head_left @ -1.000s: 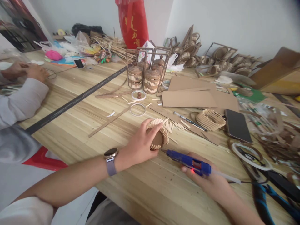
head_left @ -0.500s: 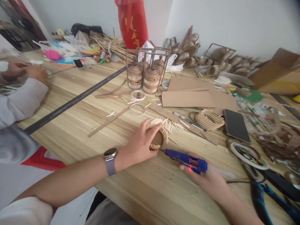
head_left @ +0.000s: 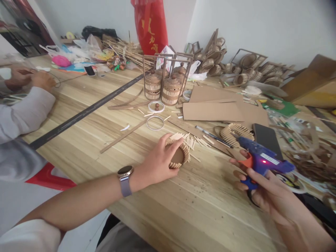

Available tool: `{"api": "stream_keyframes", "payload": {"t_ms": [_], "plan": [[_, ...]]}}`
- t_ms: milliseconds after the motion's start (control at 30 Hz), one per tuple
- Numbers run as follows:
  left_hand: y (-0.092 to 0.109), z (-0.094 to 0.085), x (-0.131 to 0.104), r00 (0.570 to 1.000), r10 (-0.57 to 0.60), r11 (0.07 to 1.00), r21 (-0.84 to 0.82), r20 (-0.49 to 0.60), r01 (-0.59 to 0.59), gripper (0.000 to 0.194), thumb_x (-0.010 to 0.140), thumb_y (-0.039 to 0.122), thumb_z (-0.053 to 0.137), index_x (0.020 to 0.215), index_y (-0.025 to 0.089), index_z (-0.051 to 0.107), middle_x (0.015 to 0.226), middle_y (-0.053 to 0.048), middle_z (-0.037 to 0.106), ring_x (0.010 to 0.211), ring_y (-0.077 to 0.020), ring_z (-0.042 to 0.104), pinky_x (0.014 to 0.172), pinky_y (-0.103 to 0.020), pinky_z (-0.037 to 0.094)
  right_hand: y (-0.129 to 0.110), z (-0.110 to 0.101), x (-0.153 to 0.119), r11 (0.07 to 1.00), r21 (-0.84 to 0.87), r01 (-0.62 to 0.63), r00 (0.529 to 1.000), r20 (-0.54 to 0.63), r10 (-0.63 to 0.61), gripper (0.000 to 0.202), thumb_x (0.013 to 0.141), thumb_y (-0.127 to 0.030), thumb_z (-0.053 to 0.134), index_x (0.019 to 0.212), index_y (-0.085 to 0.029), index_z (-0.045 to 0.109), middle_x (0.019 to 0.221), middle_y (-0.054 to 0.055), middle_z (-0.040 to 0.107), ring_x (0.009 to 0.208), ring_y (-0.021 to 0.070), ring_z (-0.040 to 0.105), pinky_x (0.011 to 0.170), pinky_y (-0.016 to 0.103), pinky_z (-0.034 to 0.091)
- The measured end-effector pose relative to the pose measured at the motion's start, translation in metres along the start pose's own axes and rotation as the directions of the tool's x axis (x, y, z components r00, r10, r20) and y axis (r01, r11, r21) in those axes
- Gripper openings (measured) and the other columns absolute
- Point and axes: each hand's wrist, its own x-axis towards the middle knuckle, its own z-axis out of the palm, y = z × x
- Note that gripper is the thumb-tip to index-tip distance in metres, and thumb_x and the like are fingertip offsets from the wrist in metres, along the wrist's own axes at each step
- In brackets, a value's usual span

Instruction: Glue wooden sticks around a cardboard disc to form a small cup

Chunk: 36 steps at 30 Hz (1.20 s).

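My left hand (head_left: 160, 159) is closed around a small round cardboard basket (head_left: 177, 156) edged with short wooden sticks, which rests on the table. Its fingers span the rim and cover the left part of it. My right hand (head_left: 265, 185) grips a blue hot glue gun (head_left: 265, 157) with an orange trigger and a lit red light. The gun's nozzle points up and to the left, in front of a second stick ring (head_left: 236, 134). Loose short sticks (head_left: 190, 142) lie just behind the basket in my left hand.
Finished lidded baskets in frames (head_left: 172, 91) stand at the back middle. Cardboard sheets (head_left: 212, 111), a pen (head_left: 210, 134) and a dark phone-like slab (head_left: 266, 138) lie to the right. White rings (head_left: 154, 123) are nearer. Another person's hands (head_left: 43, 79) work at far left.
My right hand has lifted the glue gun away from the basket, up and to the right, and turned it so its nozzle points up. My left hand keeps its hold on the basket.
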Motion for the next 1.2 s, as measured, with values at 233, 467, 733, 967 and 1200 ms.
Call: {"api": "stream_keyframes", "payload": {"t_ms": [233, 467, 733, 967, 1200], "plan": [[0.0, -0.001, 0.0, 1.0, -0.001, 1.0, 0.002, 0.008, 0.001, 0.09, 0.067, 0.018, 0.072, 0.143, 0.024, 0.024, 0.142, -0.016, 0.023, 0.133, -0.0365, 0.031, 0.103, -0.051, 0.041, -0.003, 0.001, 0.007, 0.988, 0.129, -0.079, 0.997, 0.001, 0.079, 0.051, 0.065, -0.032, 0.079, 0.11, -0.033, 0.055, 0.098, 0.003, 0.061, 0.059, 0.0104, 0.047, 0.042, 0.02, 0.041], [0.0, 0.0, 0.0, 1.0, -0.012, 1.0, -0.01, 0.009, 0.012, 0.093, 0.065, 0.017, 0.074, 0.143, 0.025, 0.024, 0.143, -0.016, 0.023, 0.132, -0.0375, 0.033, 0.102, -0.052, 0.041, -0.008, 0.005, -0.004, 0.995, 0.102, -0.014, 0.998, 0.064, 0.007, 0.039, 0.066, -0.048, 0.075, 0.095, -0.027, 0.062, 0.081, 0.004, 0.057, 0.062, 0.0151, 0.047, 0.048, 0.026, 0.043], [-0.001, 0.0, 0.0, 1.0, -0.003, 1.0, -0.027, 0.003, 0.003, 0.092, 0.066, 0.016, 0.073, 0.143, 0.026, 0.024, 0.143, -0.016, 0.022, 0.132, -0.0389, 0.031, 0.103, -0.055, 0.04, 0.012, 0.0, -0.001, 0.936, -0.334, 0.11, 0.981, 0.189, -0.048, 0.043, 0.075, -0.064, 0.06, 0.076, -0.022, 0.068, 0.071, 0.006, 0.067, 0.06, 0.0183, 0.058, 0.055, 0.03, 0.051], [0.0, 0.0, 0.0, 1.0, -0.002, 1.0, -0.004, 0.007, 0.002, 0.092, 0.066, 0.016, 0.073, 0.143, 0.024, 0.024, 0.143, -0.016, 0.023, 0.133, -0.0379, 0.03, 0.104, -0.053, 0.04, 0.018, 0.022, -0.003, 0.765, -0.556, 0.325, 0.935, 0.308, -0.174, 0.031, 0.078, -0.053, 0.058, 0.081, -0.024, 0.07, 0.076, 0.004, 0.073, 0.071, 0.0232, 0.068, 0.066, 0.035, 0.058], [0.0, 0.0, 0.0, 1.0, -0.004, 1.0, -0.016, 0.009, 0.004, 0.094, 0.065, 0.015, 0.074, 0.143, 0.026, 0.023, 0.143, -0.016, 0.023, 0.133, -0.0372, 0.031, 0.104, -0.053, 0.038, 0.021, 0.039, -0.008, 0.717, -0.614, 0.33, 0.936, 0.314, -0.161, 0.025, 0.078, -0.045, 0.057, 0.082, -0.023, 0.065, 0.078, 0.006, 0.073, 0.073, 0.0244, 0.069, 0.066, 0.035, 0.058]]}}
